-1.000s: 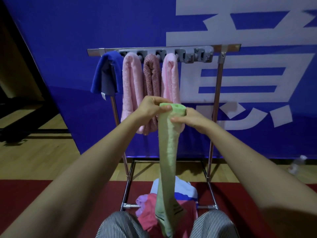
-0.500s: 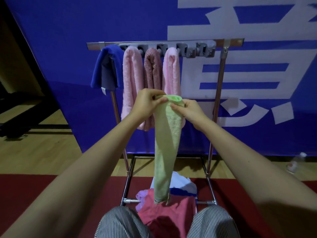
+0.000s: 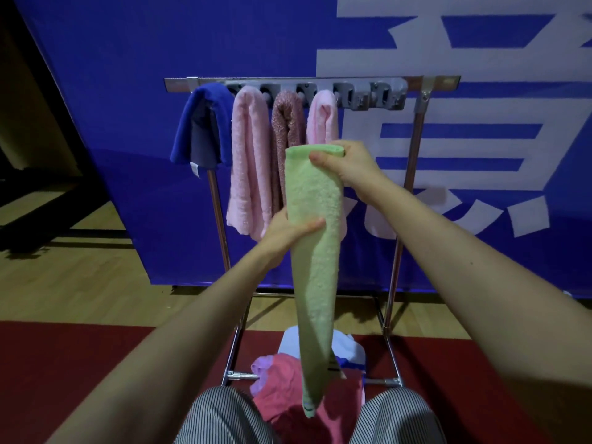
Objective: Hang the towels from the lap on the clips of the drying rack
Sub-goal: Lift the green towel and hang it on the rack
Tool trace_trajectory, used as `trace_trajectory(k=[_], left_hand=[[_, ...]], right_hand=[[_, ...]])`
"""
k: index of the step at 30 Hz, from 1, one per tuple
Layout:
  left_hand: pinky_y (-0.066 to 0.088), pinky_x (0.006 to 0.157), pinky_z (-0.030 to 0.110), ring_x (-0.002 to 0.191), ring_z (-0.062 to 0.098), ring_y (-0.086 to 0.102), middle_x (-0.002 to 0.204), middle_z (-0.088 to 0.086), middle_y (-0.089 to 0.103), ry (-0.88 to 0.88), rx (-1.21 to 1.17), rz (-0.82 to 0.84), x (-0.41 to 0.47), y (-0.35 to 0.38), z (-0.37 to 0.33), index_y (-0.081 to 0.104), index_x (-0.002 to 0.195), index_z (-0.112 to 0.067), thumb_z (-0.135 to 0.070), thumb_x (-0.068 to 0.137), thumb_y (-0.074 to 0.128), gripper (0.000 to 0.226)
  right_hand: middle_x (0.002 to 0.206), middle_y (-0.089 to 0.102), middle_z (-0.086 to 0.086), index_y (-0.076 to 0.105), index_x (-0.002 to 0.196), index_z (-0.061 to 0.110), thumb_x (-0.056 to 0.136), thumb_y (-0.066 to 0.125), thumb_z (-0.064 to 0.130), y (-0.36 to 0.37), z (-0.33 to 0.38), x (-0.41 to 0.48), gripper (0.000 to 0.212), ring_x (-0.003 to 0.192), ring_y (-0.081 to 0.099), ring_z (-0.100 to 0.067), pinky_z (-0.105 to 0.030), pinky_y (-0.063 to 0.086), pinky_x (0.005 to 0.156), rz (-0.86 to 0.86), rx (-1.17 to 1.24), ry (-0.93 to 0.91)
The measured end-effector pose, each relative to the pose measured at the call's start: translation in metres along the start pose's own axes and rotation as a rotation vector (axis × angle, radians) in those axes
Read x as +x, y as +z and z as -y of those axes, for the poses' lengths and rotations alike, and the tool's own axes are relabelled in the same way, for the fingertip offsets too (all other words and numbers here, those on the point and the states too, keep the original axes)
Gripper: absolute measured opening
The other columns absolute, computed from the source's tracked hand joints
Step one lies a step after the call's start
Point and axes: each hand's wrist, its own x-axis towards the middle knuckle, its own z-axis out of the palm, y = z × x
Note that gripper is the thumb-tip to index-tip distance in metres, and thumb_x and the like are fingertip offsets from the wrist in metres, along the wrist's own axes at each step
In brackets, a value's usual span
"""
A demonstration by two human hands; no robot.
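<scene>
A folded green towel (image 3: 315,251) hangs long in front of the drying rack (image 3: 416,129). My right hand (image 3: 346,165) pinches its folded top edge. My left hand (image 3: 285,233) grips it lower down, thumb across the front. On the rack's grey clip bar (image 3: 368,94) hang a blue towel (image 3: 205,123), a pink towel (image 3: 250,155), a brownish-pink towel (image 3: 286,123) and a light pink towel (image 3: 323,116). The right-hand clips hold nothing. A pile of towels (image 3: 285,386), red, lilac and white, lies on my lap.
A blue banner (image 3: 160,43) with large white characters stands right behind the rack. Below are a wooden floor (image 3: 80,283) and a red mat (image 3: 48,363). The rack's base bars (image 3: 240,376) sit just past my knees. A dark area lies at far left.
My left hand has slid from the towel's top edge down to its middle. My right hand still holds the top, and the towel has shifted slightly right.
</scene>
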Motion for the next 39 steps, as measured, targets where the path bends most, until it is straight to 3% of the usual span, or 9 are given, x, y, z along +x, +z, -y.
trace_trajectory(k=[7,13,17,21,24,26,28,33,39], left_hand=[[0.054,0.086,0.037,0.099,0.022,0.067,0.107,0.007,0.07,-0.163,0.037,0.025,-0.005,0.007,0.056,0.065,0.107,-0.012,-0.022,0.073,0.079,0.039],[0.052,0.093,0.041,0.104,0.028,0.065,0.112,0.013,0.069,-0.338,0.13,0.191,-0.028,-0.003,0.103,0.066,0.111,-0.007,-0.02,0.074,0.077,0.041],[0.049,0.096,0.044,0.101,0.031,0.065,0.11,0.021,0.067,-0.384,0.162,0.212,-0.042,-0.02,0.119,0.067,0.107,0.0,-0.035,0.071,0.079,0.052],[0.054,0.077,0.03,0.085,0.021,0.068,0.096,0.014,0.072,-0.375,0.205,0.241,-0.048,-0.038,0.103,0.07,0.098,-0.002,-0.05,0.072,0.072,0.055],[0.053,0.063,0.023,0.072,0.015,0.068,0.083,0.005,0.073,-0.345,0.187,0.284,-0.042,-0.045,0.084,0.069,0.095,-0.004,-0.03,0.091,0.055,0.029],[0.053,0.061,0.022,0.068,0.013,0.067,0.079,0.003,0.072,-0.335,0.141,0.27,-0.035,-0.042,0.07,0.067,0.096,-0.005,-0.026,0.094,0.051,0.026],[0.053,0.064,0.024,0.072,0.014,0.066,0.082,0.004,0.071,-0.331,0.117,0.257,-0.027,-0.032,0.057,0.064,0.102,-0.002,-0.028,0.094,0.053,0.029],[0.049,0.065,0.022,0.063,0.008,0.062,0.068,-0.004,0.067,-0.378,0.306,0.454,-0.011,-0.003,0.03,0.065,0.077,-0.011,-0.029,0.092,0.056,0.026],[0.045,0.091,0.019,0.114,0.016,0.05,0.122,0.007,0.055,-0.394,0.379,0.45,0.004,0.016,-0.001,0.051,0.125,-0.001,-0.018,0.096,0.052,0.034]], right_hand=[[0.079,0.067,-0.001,0.063,0.075,0.019,0.084,0.068,0.017,-0.002,0.018,0.009,0.01,0.073,0.066,-0.014,-0.03,0.056,0.075,-0.002,0.04,0.001],[0.075,0.063,0.005,0.06,0.075,0.02,0.087,0.065,0.016,-0.017,0.024,0.013,0.013,0.055,0.062,0.004,-0.014,0.051,0.055,-0.164,0.142,-0.032],[0.08,0.066,0.0,0.061,0.079,0.016,0.085,0.068,0.018,-0.038,0.004,0.024,0.009,0.069,0.065,-0.01,-0.026,0.056,0.068,-0.358,0.341,0.107],[0.124,0.056,-0.015,0.049,0.125,-0.001,0.09,0.059,0.013,-0.064,-0.044,0.027,0.04,0.115,0.057,-0.027,-0.027,0.053,0.088,-0.654,0.437,0.465],[0.147,0.034,-0.014,0.009,0.146,-0.006,0.085,-0.005,-0.016,-0.069,-0.07,0.019,0.064,0.122,0.041,-0.013,-0.002,0.046,0.065,-0.791,0.402,0.617],[0.142,0.042,-0.015,0.025,0.141,-0.005,0.095,0.031,0.0,-0.061,-0.091,0.005,0.046,0.123,0.046,-0.024,-0.024,0.045,0.09,-0.82,0.287,0.594],[0.133,0.051,-0.014,0.039,0.134,0.0,0.088,0.057,0.015,-0.047,-0.103,-0.003,0.052,0.117,0.052,-0.029,-0.031,0.042,0.085,-0.592,-0.009,0.62],[0.12,0.063,-0.002,0.059,0.12,0.016,0.094,0.049,0.039,-0.004,-0.091,-0.018,0.036,0.111,0.058,-0.012,-0.021,0.043,0.089,0.23,-0.006,0.396],[0.106,0.066,-0.006,0.057,0.117,0.017,0.094,0.034,0.048,0.03,-0.086,-0.02,0.045,0.098,0.062,-0.014,-0.024,0.051,0.084,0.499,0.199,0.483]])
